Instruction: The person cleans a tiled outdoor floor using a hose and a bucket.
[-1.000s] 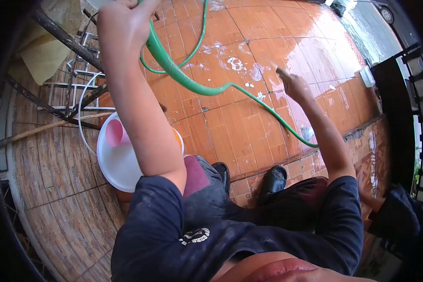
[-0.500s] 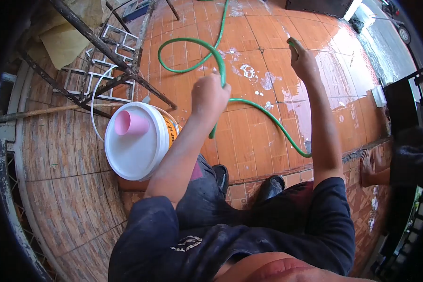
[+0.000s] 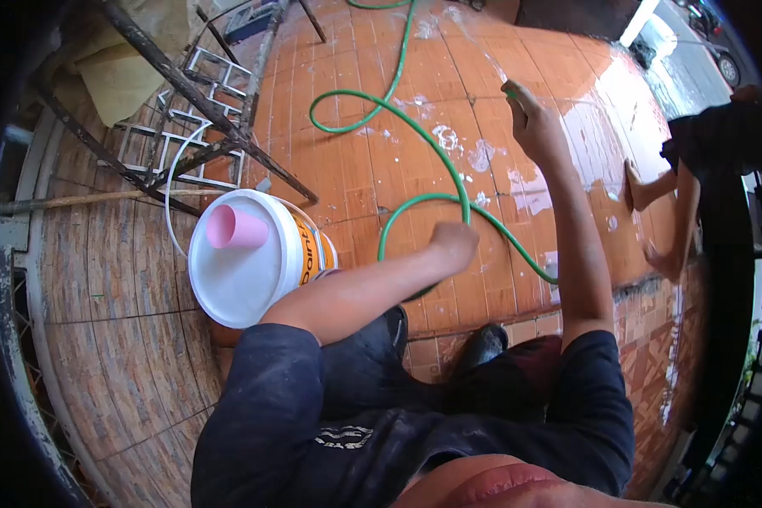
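left hand (image 3: pixel 455 245): gripping green hose (image 3: pixel 465 200) | right hand (image 3: pixel 535 127): curled round its end | near edge of floor (image 3: pixel 440 309): avoid kinks

Porch or patio (image 3: pixel 449 292), orange floor tiles (image 3: pixel 347 182), street (image 3: pixel 692 72), car wheel (image 3: pixel 727 69).

Glossy orange tile floor (image 3: pixel 356 173), partly wet

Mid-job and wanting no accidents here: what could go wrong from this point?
The other person's bare feet might slip on the shiny, wet-looking tiles.
The looped green hose, gripped in the left hand, could snag or trip someone.
A bump from the nearby left forearm may knock the pink cup off the bucket lid.
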{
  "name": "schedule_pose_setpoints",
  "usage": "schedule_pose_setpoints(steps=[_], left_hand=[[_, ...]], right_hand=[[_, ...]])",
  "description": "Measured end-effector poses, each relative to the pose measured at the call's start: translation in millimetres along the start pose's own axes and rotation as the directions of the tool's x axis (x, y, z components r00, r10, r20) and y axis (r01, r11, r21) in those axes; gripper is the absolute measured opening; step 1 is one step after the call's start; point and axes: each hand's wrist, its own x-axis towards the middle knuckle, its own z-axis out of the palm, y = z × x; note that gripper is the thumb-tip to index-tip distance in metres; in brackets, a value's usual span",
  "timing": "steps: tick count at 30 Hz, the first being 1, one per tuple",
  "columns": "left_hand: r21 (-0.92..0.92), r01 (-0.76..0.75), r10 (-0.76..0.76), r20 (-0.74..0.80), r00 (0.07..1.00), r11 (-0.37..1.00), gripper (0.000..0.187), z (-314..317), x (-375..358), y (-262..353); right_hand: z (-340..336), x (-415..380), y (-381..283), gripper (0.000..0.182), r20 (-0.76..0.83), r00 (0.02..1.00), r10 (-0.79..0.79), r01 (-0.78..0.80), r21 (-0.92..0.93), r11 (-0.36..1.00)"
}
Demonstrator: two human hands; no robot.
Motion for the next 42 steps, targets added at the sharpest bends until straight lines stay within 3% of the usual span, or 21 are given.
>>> schedule_pose_setpoints(steps=[3,5,6,9,11,13,17,18,21,25,27,29,30,32,34,35,37,38,39,41,42], left_hand=[[0.004,-0.031,0.03,0.119,0.992,1.0,0.023,10.5,5.4,5.0],[0.093,-0.098,0.059,0.348,0.935,0.991,0.031,-0.3,3.5,9.2],[0.093,-0.096,0.059,0.34,0.939,0.991,0.031,-6.0,5.4,9.1],[-0.007,-0.198,0.187,0.355,0.916,0.98,0.038,-10.2,11.2,6.0],[-0.091,-0.225,0.239,0.213,0.947,0.97,0.036,-4.7,14.3,-0.4],[-0.116,-0.233,0.255,0.234,0.938,0.966,0.038,-4.1,19.0,-7.3],[-0.164,-0.286,0.319,0.236,0.918,0.944,0.044,1.1,27.7,-23.6],[-0.168,-0.281,0.315,0.236,0.919,0.945,0.044,1.5,30.1,-27.1],[-0.214,-0.31,0.35,0.184,0.919,0.926,0.043,-3.0,39.8,-38.1],[-0.309,-0.231,0.304,0.212,0.929,0.922,0.043,-26.8,45.6,-61.9],[-0.339,-0.118,0.195,0.202,0.96,0.933,0.047,-44.2,45.0,-72.4],[-0.449,0.066,-0.083,-0.018,0.996,0.891,0.049,-45.8,46.8,-76.0],[-0.436,0.073,-0.085,-0.008,0.996,0.897,0.049,-45.8,49.4,-81.9],[-0.675,-0.24,0.01,-0.326,0.945,0.697,0.039,-50.0,59.3,-91.2],[-0.731,-0.564,-0.021,-0.618,0.786,0.383,0.032,-50.0,63.7,-91.3],[-0.732,-0.563,-0.025,-0.618,0.786,0.383,0.032,-51.7,58.9,-90.8],[-0.81,-0.562,-0.03,-0.574,0.818,0.167,0.021,-61.9,32.4,-93.3],[-0.695,-0.718,0.01,-0.718,0.696,0.026,0.017,-67.4,14.3,-92.0],[-0.7,-0.714,-0.003,-0.714,0.7,0.029,0.017,-63.2,11.8,-95.8],[-0.687,-0.668,0.095,-0.674,0.733,0.287,0.022,-54.2,12.3,-103.6],[-0.691,-0.661,0.086,-0.67,0.738,0.292,0.022,-48.7,13.7,-105.9]], right_hand=[[-4.5,28.5,-22.4,0.023,-0.056,0.998,-0.034,0.036,0.035,0.999],[-11.6,49.4,-41.4,0.024,-0.124,0.991,-0.045,0.051,0.047,0.998],[-12.7,59.6,-51.4,0.024,-0.177,0.976,-0.129,0.138,0.041,0.99],[-27.2,83.9,-86.0,0.023,-0.149,0.986,-0.073,0.082,0.058,0.995],[-19.8,97.8,-92.1,0.023,-0.141,0.982,-0.125,0.134,0.054,0.99],[-11.0,107.3,-99.5,0.023,-0.117,0.953,-0.278,0.282,0.018,0.959],[4.0,119.3,-118.8,0.023,-0.012,0.962,-0.271,0.271,0.02,0.962],[12.7,119.9,-124.4,0.023,-0.03,0.898,-0.438,0.439,0.049,0.897],[35.8,121.7,-141.9,0.024,0.004,0.924,-0.384,0.383,0.034,0.923],[63.9,113.5,-161.9,0.028,0.188,0.902,-0.39,0.38,0.087,0.921],[71.1,98.2,-180.1,0.03,0.294,0.902,-0.317,0.304,0.088,0.949],[73.0,83.1,-190.9,0.03,0.329,0.912,-0.244,0.22,0.109,0.969],[76.7,75.2,-190.3,0.03,0.319,0.918,-0.237,0.21,0.118,0.971],[87.8,60.1,-182.7,0.03,0.387,0.904,-0.183,0.168,0.073,0.983],[101.1,50.5,-175.1,0.03,0.369,0.912,-0.18,0.168,0.065,0.984],[105.8,49.6,-173.9,0.029,0.351,0.918,-0.186,0.178,0.057,0.982],[115.1,50.8,-174.2,0.028,0.343,0.93,-0.131,0.115,0.067,0.991],[124.0,51.8,-173.0,0.028,0.333,0.933,-0.133,0.11,0.088,0.99],[132.8,51.1,-171.9,0.028,0.325,0.936,-0.132,0.101,0.11,0.989],[147.5,48.9,-174.1,0.028,0.345,0.925,-0.16,0.123,0.127,0.984],[152.8,49.0,-177.6,0.028,0.354,0.917,-0.185,0.146,0.133,0.98]])
